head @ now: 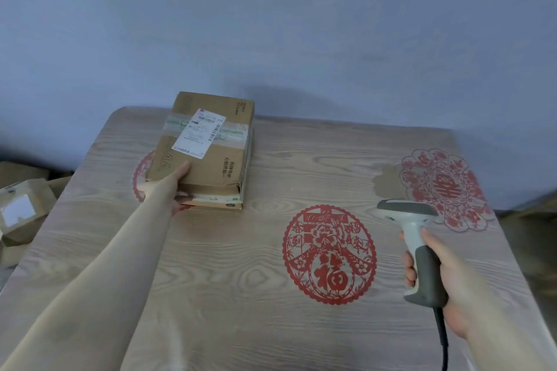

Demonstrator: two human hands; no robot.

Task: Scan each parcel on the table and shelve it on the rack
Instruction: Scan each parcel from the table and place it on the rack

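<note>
Near the far left corner of the table [271, 340], two parcels sat in a stack. Your left hand [168, 187] held the top box [202, 141] by its near edge, thumb on top and fingers curled under it. Its white label [200, 132] faced up. The flat box [217, 197] lay under it. By the right edge, your right hand [446, 274] gripped the scanner [416, 238] by its handle, above the table. More boxes [21, 205] lay off the left side.
</note>
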